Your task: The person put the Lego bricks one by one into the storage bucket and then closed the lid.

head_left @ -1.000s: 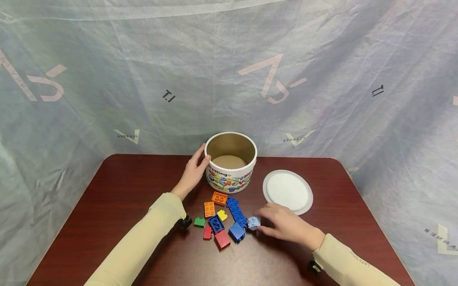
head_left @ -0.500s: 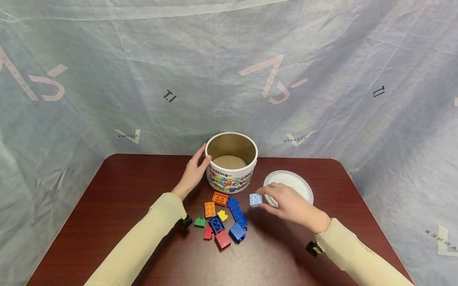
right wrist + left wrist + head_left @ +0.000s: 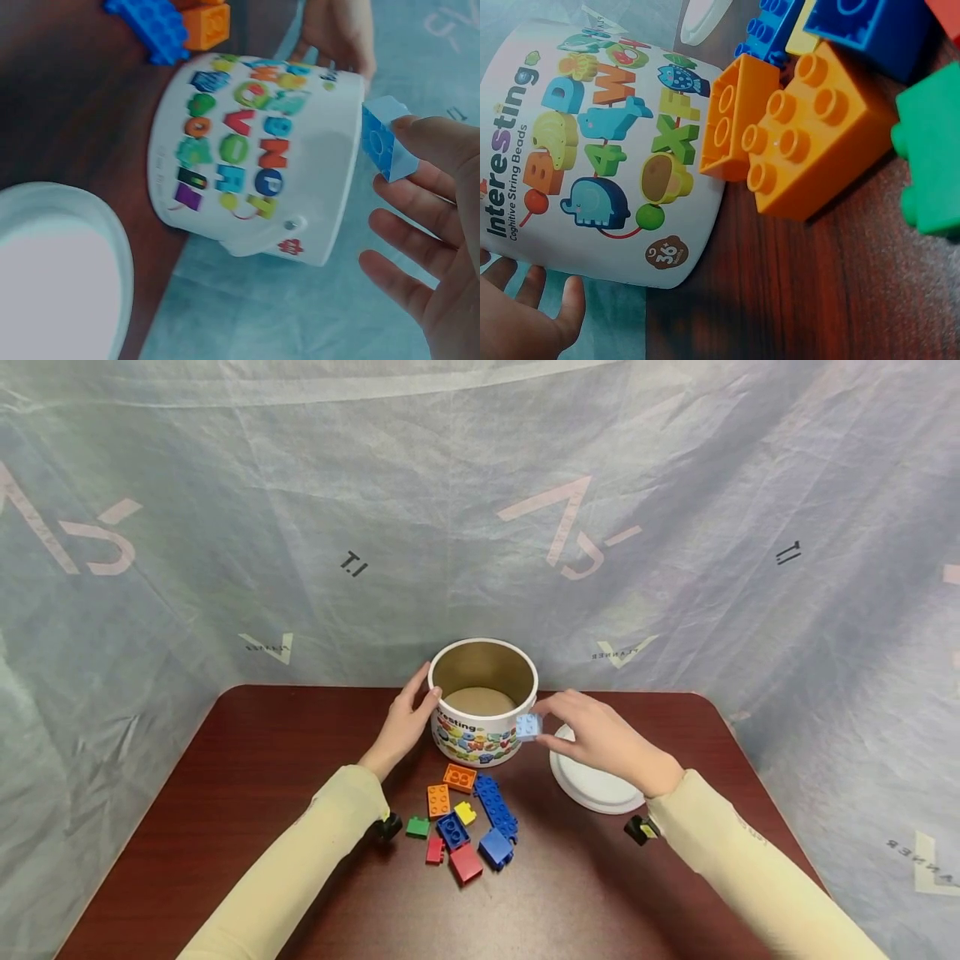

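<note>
In the head view my right hand [image 3: 603,739] pinches a light blue toy brick [image 3: 528,727] between thumb and fingers, beside the front right wall of a white bucket [image 3: 483,739]. The right wrist view shows this brick [image 3: 388,139] just outside the bucket's rim, thumb on top, the other fingers spread. My left hand [image 3: 402,727] rests against the bucket's left side with extended fingers, thumb near the rim. The bucket stands upright with its mouth uncovered; a brown bottom shows inside. Before it lie an orange brick [image 3: 438,800] and a long blue piece [image 3: 495,807].
More bricks lie in front of the bucket: a green brick [image 3: 417,827], a yellow brick [image 3: 465,813], a red brick [image 3: 467,865] and a blue brick [image 3: 497,848]. A white round lid [image 3: 600,789] lies on the dark red table [image 3: 300,727], partly beneath the right hand. A grey curtain [image 3: 420,568] hangs behind.
My right hand has picked up the light blue brick from beside the long blue piece and carried it away from me to the bucket's right side. The left hand has stayed in place.
</note>
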Tool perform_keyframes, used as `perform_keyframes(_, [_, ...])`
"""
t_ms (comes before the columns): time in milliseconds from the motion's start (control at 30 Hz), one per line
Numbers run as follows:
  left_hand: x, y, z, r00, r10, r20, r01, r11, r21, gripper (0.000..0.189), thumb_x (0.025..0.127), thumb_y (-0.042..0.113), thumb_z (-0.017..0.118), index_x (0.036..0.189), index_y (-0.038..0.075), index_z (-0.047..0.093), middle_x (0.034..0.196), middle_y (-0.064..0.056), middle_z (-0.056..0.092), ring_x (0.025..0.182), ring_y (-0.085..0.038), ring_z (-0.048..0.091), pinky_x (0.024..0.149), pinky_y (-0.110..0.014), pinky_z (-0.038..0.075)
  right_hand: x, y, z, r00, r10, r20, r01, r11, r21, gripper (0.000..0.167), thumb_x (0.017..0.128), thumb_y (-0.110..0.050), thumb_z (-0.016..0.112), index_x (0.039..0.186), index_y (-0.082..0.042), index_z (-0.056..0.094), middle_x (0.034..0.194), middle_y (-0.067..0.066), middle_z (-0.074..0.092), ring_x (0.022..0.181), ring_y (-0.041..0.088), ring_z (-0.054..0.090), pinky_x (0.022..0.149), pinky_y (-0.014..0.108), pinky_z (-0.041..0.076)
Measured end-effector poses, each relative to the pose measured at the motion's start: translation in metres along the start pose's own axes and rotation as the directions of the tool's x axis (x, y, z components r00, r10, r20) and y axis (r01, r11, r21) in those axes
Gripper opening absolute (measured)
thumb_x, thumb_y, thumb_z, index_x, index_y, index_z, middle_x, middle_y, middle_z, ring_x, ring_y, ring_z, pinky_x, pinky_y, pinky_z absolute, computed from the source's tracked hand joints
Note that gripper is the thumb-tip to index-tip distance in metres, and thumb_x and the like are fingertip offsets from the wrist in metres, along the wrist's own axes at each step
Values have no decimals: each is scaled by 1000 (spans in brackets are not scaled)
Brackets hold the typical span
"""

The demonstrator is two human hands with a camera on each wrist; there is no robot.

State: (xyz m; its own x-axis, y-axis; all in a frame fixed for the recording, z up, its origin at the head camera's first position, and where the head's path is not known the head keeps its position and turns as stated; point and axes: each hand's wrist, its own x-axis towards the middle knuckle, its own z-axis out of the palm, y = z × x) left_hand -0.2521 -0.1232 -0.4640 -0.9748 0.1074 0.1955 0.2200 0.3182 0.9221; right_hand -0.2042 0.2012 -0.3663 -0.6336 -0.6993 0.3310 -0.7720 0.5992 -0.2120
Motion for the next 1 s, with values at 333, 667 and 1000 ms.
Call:
perform_keyframes(333, [-1,0,0,1000,13,-2,-13,1000,2,63,111,32,54,166,14,30,170,-8,31,157,-28,26,126,-53,24,34,9,-8,1000,-1,-1,1,1000,18,35,95,-21,79,124,-6,69,114,9,71,102,25,64,84,43,57])
perform_keyframes(667, [0,0,0,1000,18,0,-18,1000,6,62,111,32,53,166,14,31,170,-8,30,157,-29,26,125,-53,25,60,13,-6,997,69,45,-70,997,23,34,96,-19,78,127,-8,69,116,9,71,100,24,63,80,42,56])
perform_keyframes(1000, [1,-1,0,1000,12,-5,-12,1000,15,62,111,33,53,166,15,31,170,-8,31,157,-28,26,126,-54,24,82,18,1,988,130,88,-133,990,38,36,96,-21,77,129,-8,69,117,10,72,105,30,64,86,48,54])
